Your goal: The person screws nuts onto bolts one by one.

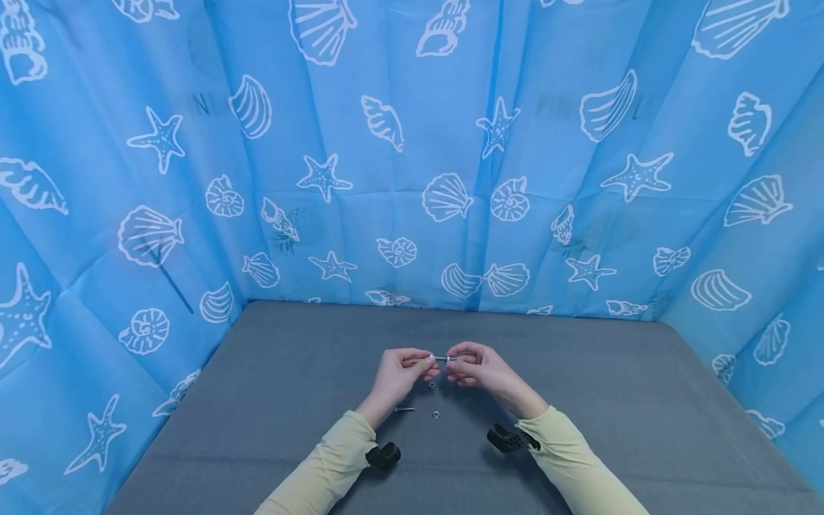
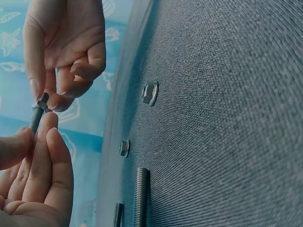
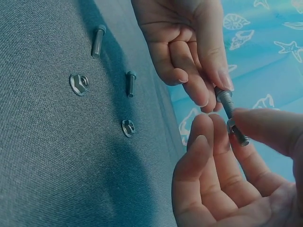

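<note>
My left hand (image 1: 395, 375) pinches the head end of a metal bolt (image 3: 228, 105) between thumb and fingers. From the other side, my right hand (image 1: 484, 370) pinches a flange nut (image 3: 231, 126) that sits around the threaded shank. The bolt's threaded tip sticks out past the nut in the right wrist view. Both hands are raised above the grey table, with the bolt lying roughly level between them in the head view. In the left wrist view the nut (image 2: 40, 104) shows partly between the right fingertips.
Two loose flange nuts, a nearer one (image 1: 436, 415) and a farther one (image 1: 432, 385), lie on the grey table (image 1: 579, 372) below the hands. Two more bolts, one (image 3: 98, 41) and another (image 3: 131, 84), lie beside them. A blue shell-patterned curtain (image 1: 412, 157) surrounds the table.
</note>
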`<state>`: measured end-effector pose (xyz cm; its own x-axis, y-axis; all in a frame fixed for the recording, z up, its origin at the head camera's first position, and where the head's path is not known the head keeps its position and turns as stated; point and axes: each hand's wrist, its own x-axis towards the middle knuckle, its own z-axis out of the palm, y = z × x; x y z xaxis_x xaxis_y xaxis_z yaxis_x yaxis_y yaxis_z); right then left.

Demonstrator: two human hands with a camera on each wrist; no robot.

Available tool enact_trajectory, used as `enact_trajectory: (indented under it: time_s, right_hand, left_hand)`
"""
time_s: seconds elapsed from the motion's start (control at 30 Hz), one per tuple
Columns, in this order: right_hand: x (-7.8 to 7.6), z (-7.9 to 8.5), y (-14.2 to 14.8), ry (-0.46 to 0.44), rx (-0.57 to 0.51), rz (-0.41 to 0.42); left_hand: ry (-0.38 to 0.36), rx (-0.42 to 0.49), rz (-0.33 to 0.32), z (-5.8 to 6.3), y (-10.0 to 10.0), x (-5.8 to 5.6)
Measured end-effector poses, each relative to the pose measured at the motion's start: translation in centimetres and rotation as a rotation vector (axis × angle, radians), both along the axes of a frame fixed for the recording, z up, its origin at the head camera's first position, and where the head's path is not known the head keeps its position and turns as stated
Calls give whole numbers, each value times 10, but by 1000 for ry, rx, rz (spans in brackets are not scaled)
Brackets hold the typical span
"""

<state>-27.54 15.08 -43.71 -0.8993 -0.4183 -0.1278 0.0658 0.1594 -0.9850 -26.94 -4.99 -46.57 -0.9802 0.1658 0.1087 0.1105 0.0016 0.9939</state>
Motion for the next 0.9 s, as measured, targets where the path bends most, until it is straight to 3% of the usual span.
enact_trajectory:
  time_s: [0.4,0.7,0.9]
  right_hand:
    - [-1,-1,0,-22,-1,-2]
    - [0,-2,-1,-8,40,27]
    - [1,-2,-1,-22,15,10]
  left_hand:
    - [-11,12,7,0,0,0]
    - [8,-2,2,26,0,19]
    - [9,24,-5,28,-1,21]
